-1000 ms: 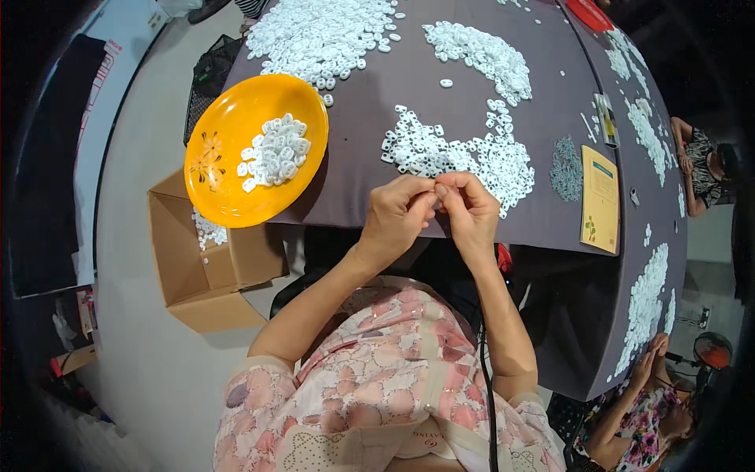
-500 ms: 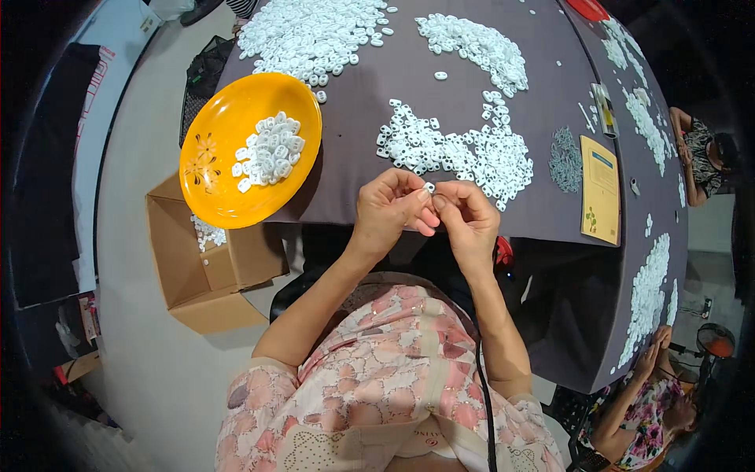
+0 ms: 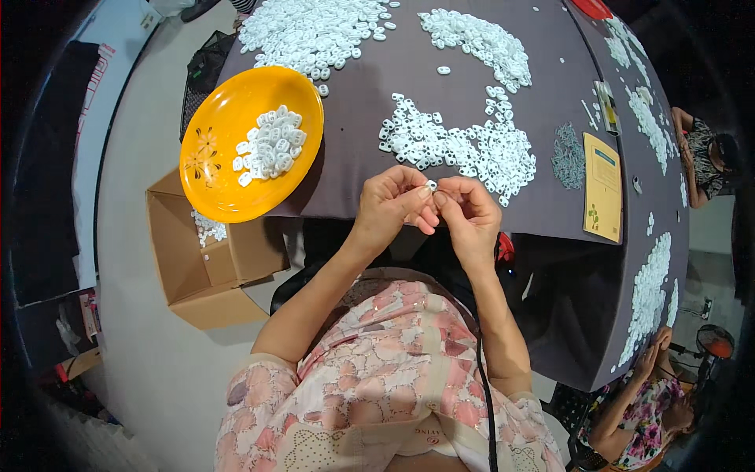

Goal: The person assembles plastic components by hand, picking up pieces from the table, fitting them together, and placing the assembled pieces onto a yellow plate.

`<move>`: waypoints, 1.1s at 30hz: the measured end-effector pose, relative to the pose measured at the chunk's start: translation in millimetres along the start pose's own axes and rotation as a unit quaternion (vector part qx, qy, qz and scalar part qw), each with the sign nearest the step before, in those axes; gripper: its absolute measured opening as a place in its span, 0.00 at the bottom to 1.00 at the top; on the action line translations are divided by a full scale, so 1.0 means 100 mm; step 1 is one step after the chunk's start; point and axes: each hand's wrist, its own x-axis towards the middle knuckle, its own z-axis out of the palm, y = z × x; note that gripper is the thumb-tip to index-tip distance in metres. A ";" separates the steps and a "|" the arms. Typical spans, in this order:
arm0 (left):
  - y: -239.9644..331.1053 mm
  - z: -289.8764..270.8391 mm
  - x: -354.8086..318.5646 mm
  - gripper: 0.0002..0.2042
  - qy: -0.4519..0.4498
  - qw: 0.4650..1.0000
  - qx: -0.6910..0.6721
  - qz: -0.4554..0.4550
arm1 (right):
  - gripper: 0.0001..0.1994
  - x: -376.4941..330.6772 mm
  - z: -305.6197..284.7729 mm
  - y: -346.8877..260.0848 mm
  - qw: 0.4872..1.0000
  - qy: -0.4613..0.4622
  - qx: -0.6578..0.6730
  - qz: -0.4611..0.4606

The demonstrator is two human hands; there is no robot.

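Note:
My left hand (image 3: pixel 393 203) pinches a small white plastic piece with a dark hole (image 3: pixel 432 185) between thumb and forefinger, just above the table's near edge. On its other side my right hand (image 3: pixel 472 220) is closed, thumb and forefinger pressed together at the piece; whatever else they grip is too small to make out. Just beyond my hands lies a pile of small white pieces with dark holes (image 3: pixel 491 149). To the left, a yellow-orange plate (image 3: pixel 200 177) with a flower pattern holds a heap of white oval pieces (image 3: pixel 273 145) and overhangs the table edge.
More white pieces (image 3: pixel 311 31) lie on the dark-covered table (image 3: pixel 370 79). Toward the right are a pile of small grey metal parts (image 3: pixel 568 157) and a yellow booklet (image 3: pixel 603 189). An open cardboard box (image 3: pixel 189 291) stands at lower left. Two people (image 3: pixel 641 409) sit along the right side.
Both hands stay together at the small white piece, with only slight finger movement. The whole view has shifted a little.

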 end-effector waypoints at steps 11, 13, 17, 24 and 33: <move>-0.03 -0.02 0.02 0.05 0.004 1.000 -0.004 -0.003 | 0.05 0.01 0.01 0.03 1.000 0.001 -0.008 -0.005; -0.03 -0.02 0.02 0.05 0.003 1.000 -0.003 -0.003 | 0.05 0.01 0.01 0.02 0.999 0.000 -0.029 -0.018; -0.06 -0.04 0.02 0.04 -0.005 1.000 -0.011 -0.008 | 0.05 0.00 0.00 0.03 1.000 -0.004 -0.018 -0.010; -0.06 -0.04 0.01 0.05 0.005 1.000 -0.006 -0.004 | 0.05 -0.01 0.01 0.01 0.999 -0.007 -0.032 -0.006; 0.00 -0.03 0.01 0.05 -0.027 1.000 -0.001 -0.009 | 0.08 0.05 -0.04 -0.12 0.994 -0.024 -0.094 -0.045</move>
